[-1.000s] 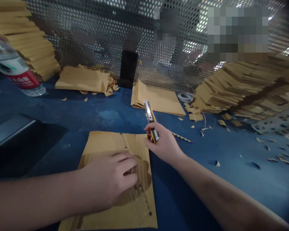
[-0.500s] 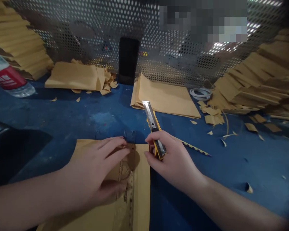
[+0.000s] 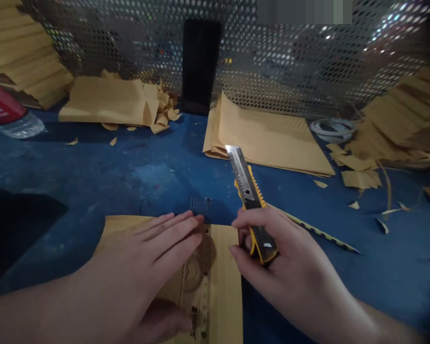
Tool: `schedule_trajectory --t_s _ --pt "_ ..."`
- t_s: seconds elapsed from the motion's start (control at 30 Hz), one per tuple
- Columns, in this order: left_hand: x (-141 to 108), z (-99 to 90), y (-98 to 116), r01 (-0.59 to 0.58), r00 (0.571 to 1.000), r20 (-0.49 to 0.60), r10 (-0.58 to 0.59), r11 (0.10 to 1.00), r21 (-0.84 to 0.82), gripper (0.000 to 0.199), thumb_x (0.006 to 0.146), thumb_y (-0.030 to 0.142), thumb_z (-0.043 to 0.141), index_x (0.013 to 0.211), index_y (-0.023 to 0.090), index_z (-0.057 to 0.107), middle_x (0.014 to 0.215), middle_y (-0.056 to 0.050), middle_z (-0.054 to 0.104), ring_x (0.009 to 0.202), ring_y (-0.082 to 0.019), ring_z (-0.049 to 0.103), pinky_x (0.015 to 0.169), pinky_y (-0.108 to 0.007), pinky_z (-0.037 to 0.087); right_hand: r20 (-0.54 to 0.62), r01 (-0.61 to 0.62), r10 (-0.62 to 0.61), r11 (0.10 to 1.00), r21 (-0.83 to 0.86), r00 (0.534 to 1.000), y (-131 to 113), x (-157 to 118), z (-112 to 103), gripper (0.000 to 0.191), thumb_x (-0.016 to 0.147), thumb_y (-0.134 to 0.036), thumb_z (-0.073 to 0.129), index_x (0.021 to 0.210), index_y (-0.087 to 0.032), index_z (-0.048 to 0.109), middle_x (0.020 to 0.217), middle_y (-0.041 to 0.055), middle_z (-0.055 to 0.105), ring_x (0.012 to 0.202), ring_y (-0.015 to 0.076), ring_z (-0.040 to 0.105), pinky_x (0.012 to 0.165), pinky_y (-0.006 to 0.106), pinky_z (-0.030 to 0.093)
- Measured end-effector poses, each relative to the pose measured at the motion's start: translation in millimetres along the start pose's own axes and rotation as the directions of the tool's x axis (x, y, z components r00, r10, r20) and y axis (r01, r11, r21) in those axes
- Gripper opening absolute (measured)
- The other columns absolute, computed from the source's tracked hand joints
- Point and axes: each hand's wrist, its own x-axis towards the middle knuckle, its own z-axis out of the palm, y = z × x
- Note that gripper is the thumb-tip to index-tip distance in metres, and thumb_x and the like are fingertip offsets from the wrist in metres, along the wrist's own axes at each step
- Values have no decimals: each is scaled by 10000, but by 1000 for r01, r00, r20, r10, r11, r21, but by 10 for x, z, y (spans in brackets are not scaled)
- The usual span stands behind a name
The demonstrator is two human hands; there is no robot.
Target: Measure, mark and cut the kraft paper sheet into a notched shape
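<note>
Our left hand (image 3: pixel 146 258) lies flat, unclenched, seemingly to steady the clear ruler (image 3: pixel 205 282) on kraft paper (image 3: pixel 226 282) at six o'clock; our right hand (image 3: pixel 290 258) grasps the snap-off utility knife (image 3: pixel 249 191), blade towards eleven.

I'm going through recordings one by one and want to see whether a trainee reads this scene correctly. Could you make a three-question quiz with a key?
1. Multiple choice: what does the right hand hold?
a) scissors
b) a utility knife
c) a bottle

2. True or false: the clear ruler under the left hand stays within the far edge of the brown paper.

3. Fill in: the dark phone stands upright in front of a metal panel full of small ____.

Key: 1: b. 2: false; the ruler's far end reaches past the paper, over the blue table. 3: holes.
</note>
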Motion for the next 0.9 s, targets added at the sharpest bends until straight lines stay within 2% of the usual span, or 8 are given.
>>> schedule_trajectory --t_s 0.17,0.4,0.5,0.57,0.77,0.83,0.9 --pt "5 48 -6 -16 1000 -21 18 996 87 773 914 605 500 1528 190 281 1652 24 162 1507 -156 241 1186 -340 364 -1 7 -7 1000 -9 1000 29 30 -24 294 759 -109 640 970 -297 558 819 -38 628 667 125 623 602 254 527" --pt "21 176 -113 -111 988 -91 124 984 139 703 916 419 457 1528 118 288 1636 -57 236 1508 -217 239 1136 -354 420 -11 79 -79 997 -4 997 102 45 12 308 758 -121 597 994 -304 523 776 -42 643 619 114 642 554 225 560" --pt "21 191 -112 -105 986 -116 118 987 118 640 939 374 404 1516 113 315 1624 -64 270 1496 -226 273 1129 -366 437 -18 83 -84 996 -22 996 126 45 27 307 765 -125 601 1000 -307 526 801 -33 658 648 120 659 567 230 568" --pt "18 176 -89 -85 992 -87 95 990 111 631 932 373 419 1506 126 335 1620 -56 283 1484 -230 302 1136 -375 438 -16 79 -80 997 -25 997 135 38 28 306 767 -129 605 1002 -309 530 807 -29 662 653 132 661 569 247 569" --pt "17 101 -36 -55 998 16 54 994 94 992 833 624 589 1564 114 153 1670 -32 58 1525 -197 172 1244 -354 257 -17 18 -19 999 -45 1000 107 6 16 293 763 -146 626 988 -318 549 863 -19 658 700 146 657 581 265 550" --pt "17 93 -47 -74 997 10 73 994 75 1034 827 642 606 1570 106 126 1671 -36 37 1525 -203 172 1235 -355 276 -12 9 -9 999 -49 1000 90 8 6 300 760 -140 625 991 -317 553 850 -19 651 687 146 647 574 269 539" --pt "13 89 -64 -93 996 0 94 994 64 1030 833 635 615 1568 94 138 1670 -56 44 1515 -235 211 1191 -368 363 -10 6 -7 999 -48 1000 78 16 -5 294 758 -140 625 983 -315 552 822 -18 641 656 151 630 551 281 523"
